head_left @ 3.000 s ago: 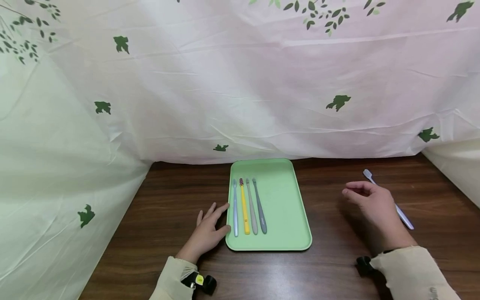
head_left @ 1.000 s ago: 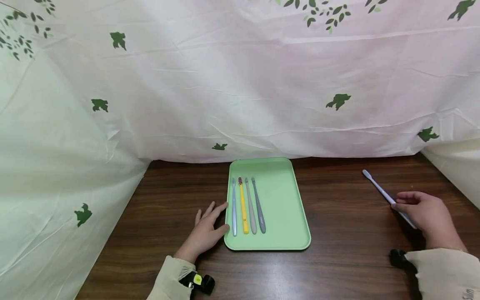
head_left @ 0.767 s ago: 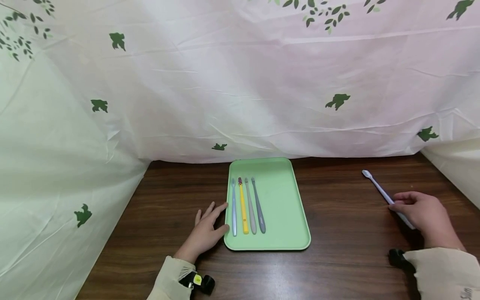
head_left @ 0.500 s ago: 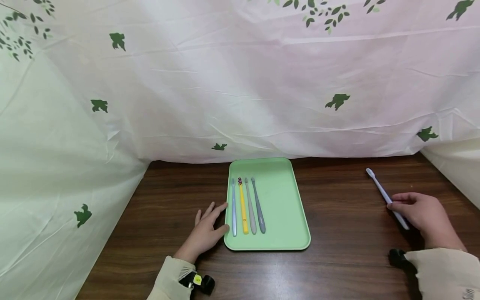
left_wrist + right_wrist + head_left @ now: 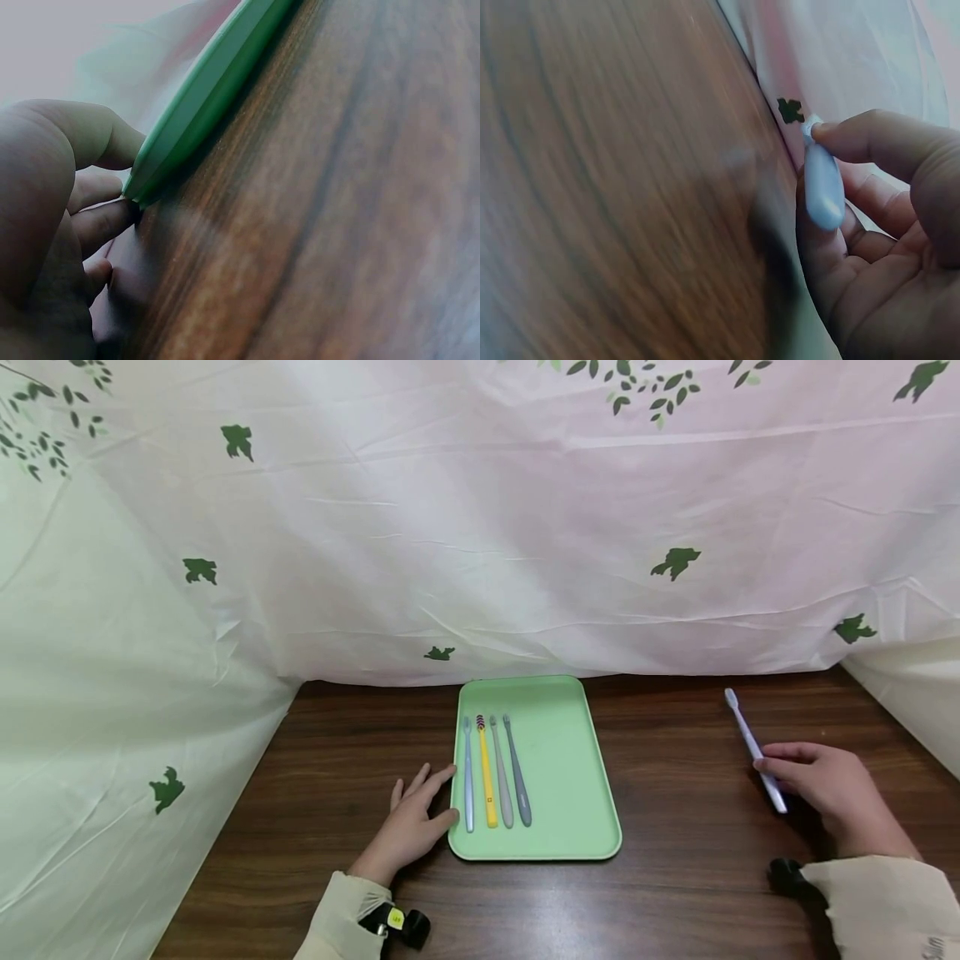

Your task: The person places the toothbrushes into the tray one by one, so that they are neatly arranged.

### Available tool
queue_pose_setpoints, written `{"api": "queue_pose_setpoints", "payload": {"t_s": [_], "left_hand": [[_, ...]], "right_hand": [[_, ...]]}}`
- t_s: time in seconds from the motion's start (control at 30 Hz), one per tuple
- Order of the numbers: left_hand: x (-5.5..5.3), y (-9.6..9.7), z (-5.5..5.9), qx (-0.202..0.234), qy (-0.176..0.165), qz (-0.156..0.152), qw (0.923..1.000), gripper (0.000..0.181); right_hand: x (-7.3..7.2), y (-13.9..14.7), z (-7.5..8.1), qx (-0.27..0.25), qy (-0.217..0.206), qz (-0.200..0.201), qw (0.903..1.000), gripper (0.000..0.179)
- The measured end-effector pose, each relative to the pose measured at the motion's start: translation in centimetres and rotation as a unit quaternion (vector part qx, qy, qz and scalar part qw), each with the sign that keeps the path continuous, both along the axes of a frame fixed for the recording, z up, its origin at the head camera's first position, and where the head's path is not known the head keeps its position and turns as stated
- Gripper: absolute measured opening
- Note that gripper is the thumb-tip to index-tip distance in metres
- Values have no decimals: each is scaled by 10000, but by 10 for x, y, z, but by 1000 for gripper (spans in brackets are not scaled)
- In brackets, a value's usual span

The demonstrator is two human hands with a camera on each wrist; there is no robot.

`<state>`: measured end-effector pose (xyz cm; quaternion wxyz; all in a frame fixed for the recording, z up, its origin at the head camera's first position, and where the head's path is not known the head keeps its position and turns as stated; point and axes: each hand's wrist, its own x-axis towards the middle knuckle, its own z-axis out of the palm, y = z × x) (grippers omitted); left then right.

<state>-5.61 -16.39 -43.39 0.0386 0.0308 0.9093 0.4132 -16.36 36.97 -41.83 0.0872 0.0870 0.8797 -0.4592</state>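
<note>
A pale lavender-blue toothbrush is pinched between the thumb and fingers of my right hand, at the right of the table. Its head points away and to the left. In the right wrist view, the handle end of the toothbrush faces the camera. My left hand rests with spread fingers against the left edge of a light green tray. In the tray's left half lie a blue toothbrush, a yellow toothbrush, a light grey toothbrush and a dark grey toothbrush, side by side.
Dark wood-grain table surrounds the tray. A white cloth with green leaf prints hangs behind the table and along its sides. Both wrists wear black camera straps over light sleeves.
My right hand moved right to the lavender-blue toothbrush, took hold of it, then brought it a little left, turning it more upright in view. The left hand stayed at the tray.
</note>
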Motion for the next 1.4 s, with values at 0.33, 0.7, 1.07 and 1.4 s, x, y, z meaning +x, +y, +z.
{"api": "queue_pose_setpoints", "payload": {"t_s": [0.33, 0.7, 1.07, 1.4], "left_hand": [[1, 1, 1, -22, -50, 34, 10000, 60], [1, 0, 1, -16, -52, 18, 10000, 61], [0, 0, 0, -26, -62, 13, 10000, 61], [-1, -1, 0, 14, -55, 18, 10000, 61]], "right_hand": [[0, -21, 1, -426, 116, 146, 9989, 54], [3, -49, 6, -458, 284, 425, 9976, 57], [6, -72, 11, -209, 331, 596, 9975, 53], [7, -88, 12, -356, 336, 726, 9962, 50]]}}
